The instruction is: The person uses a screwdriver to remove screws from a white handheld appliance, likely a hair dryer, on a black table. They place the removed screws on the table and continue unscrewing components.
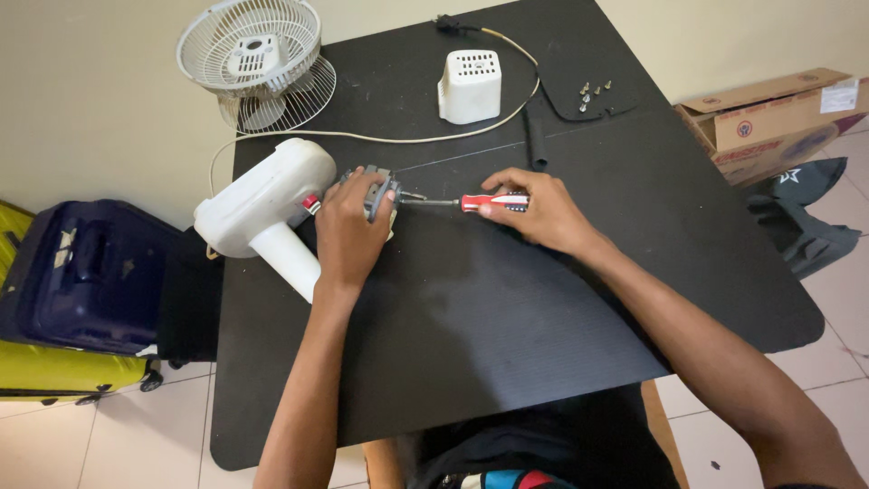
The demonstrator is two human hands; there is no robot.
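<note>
Item: my left hand [348, 234], closed around the grey fan motor [373, 187] that projects from the white fan body [272, 204], bracing it on the black table [507, 299].

Item: my right hand [539, 213], fingers wrapped on the red-handled screwdriver [475, 203]; the shaft lies level, its tip against the motor face just right of my left thumb.

Step, as I judge it: driving or loosening a screw on the motor face. The next move calls for the tip kept seated and the motor held steady against the twist.

Beyond my right hand: a white motor cover [470, 86], a beige power cord [398, 138] curving across the table, and a few loose screws [590, 93] on a dark patch.

Beyond my left hand: two white fan grilles [258, 59], stacked at the table's far corner.

Left of my left forearm, on the floor: a dark blue suitcase [77, 276]. Right of my right arm: a cardboard box [778, 113].

Not made out: the screw head itself, covered by the tip and my fingers; which way I am turning; the fan's base, cut off by the table edge.
</note>
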